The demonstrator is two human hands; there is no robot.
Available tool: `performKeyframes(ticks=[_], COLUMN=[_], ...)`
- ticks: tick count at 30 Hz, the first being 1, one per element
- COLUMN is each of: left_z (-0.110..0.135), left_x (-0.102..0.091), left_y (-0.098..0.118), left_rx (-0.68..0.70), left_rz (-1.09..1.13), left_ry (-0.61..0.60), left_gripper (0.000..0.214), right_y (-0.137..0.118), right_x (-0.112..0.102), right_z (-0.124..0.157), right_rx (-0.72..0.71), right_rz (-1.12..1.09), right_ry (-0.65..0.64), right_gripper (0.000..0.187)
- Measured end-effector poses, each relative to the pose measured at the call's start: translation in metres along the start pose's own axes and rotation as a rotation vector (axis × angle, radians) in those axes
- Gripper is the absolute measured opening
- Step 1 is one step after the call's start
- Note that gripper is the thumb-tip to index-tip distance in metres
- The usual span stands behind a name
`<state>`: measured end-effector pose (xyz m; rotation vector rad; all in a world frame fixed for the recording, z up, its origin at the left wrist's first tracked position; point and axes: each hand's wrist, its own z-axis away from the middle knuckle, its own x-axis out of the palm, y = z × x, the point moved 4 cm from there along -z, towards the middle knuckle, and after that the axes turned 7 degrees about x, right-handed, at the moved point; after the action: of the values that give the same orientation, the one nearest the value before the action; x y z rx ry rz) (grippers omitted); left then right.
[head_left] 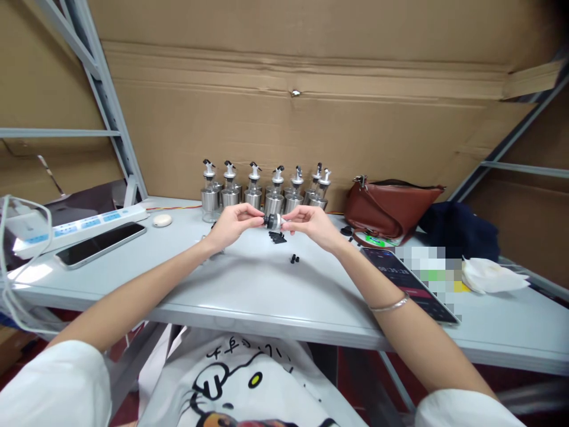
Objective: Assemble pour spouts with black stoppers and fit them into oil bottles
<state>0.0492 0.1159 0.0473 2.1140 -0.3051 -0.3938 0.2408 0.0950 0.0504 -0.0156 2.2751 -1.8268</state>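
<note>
Between my two hands, above the table, a black and silver bottle pourer [274,222] is held level. My left hand [235,224] is closed in a pinch on its black end. The fingers of my right hand [313,224] pinch its silver end, partly hiding it. Below lie several thin black tubes [278,238] and some small black caps [294,259]. Behind my hands stand several steel and glass oil bottles [253,194] in rows, with similar pourers on top.
A power strip [84,228], a dark phone [101,244] and a white round case [162,220] lie on the left. To the right are a brown handbag [391,207], a tablet showing a timer [406,283], dark cloth [462,228] and white tissue [491,275]. Cardboard [311,130] stands behind.
</note>
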Motion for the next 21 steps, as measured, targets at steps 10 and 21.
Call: performKeyframes(ticks=[10,21], left_z=[0.010,0.013], left_x=[0.002,0.008], left_y=[-0.004,-0.005], left_rx=[-0.039,-0.038], left_rz=[0.237,0.237], left_ry=[0.115,0.103], left_gripper=[0.033,0.033], right_y=[0.001,0.003], right_x=[0.013,0.022], right_z=[0.004,0.006], right_rx=[-0.045,-0.043], right_rz=[-0.056,-0.071], right_ry=[0.033,0.016], right_gripper=[0.029,0.029])
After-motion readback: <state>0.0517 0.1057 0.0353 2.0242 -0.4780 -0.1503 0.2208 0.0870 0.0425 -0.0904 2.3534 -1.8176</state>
